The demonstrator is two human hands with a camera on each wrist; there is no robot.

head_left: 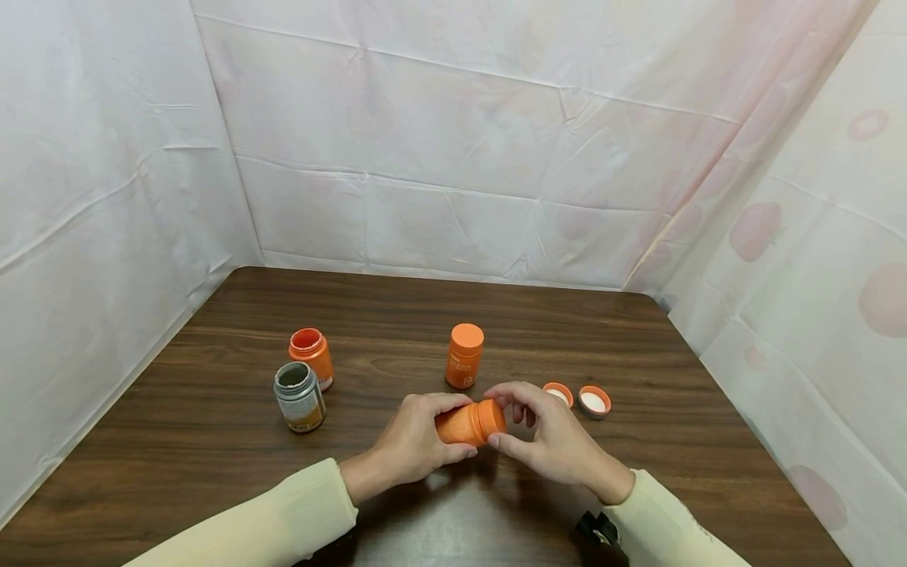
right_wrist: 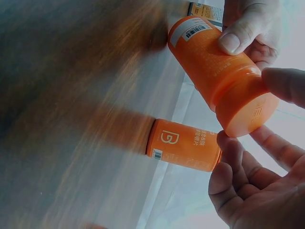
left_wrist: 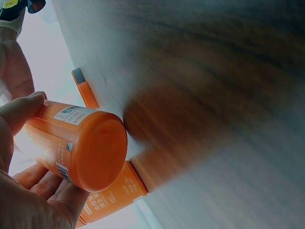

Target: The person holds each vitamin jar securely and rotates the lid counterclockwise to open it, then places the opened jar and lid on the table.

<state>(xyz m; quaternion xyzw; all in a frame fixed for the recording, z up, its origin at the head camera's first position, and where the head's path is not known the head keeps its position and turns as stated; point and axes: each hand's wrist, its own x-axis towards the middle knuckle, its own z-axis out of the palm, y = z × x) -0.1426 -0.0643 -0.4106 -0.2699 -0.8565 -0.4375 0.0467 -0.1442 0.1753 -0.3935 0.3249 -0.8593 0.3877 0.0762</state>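
My left hand (head_left: 412, 442) grips an orange plastic bottle (head_left: 459, 426) round its body, tilted nearly on its side above the table. In the left wrist view the base of this bottle (left_wrist: 102, 150) faces the camera. At its other end, my right hand (head_left: 556, 442) pinches the orange screw cap (right_wrist: 245, 109) between thumb and fingers. The cap sits on the bottle's neck. Just behind the hands, a second orange bottle (head_left: 464, 364) stands upright with its cap on.
To the left stand two uncapped bottles, one orange (head_left: 320, 358) and one grey (head_left: 301, 405). Right of the hands, two caps lie with white insides up: one orange (head_left: 567, 389), partly hidden by the right hand, and one orange-rimmed grey cap (head_left: 595, 402). Hanging sheets (head_left: 453, 157) surround the wooden table (head_left: 212, 378).
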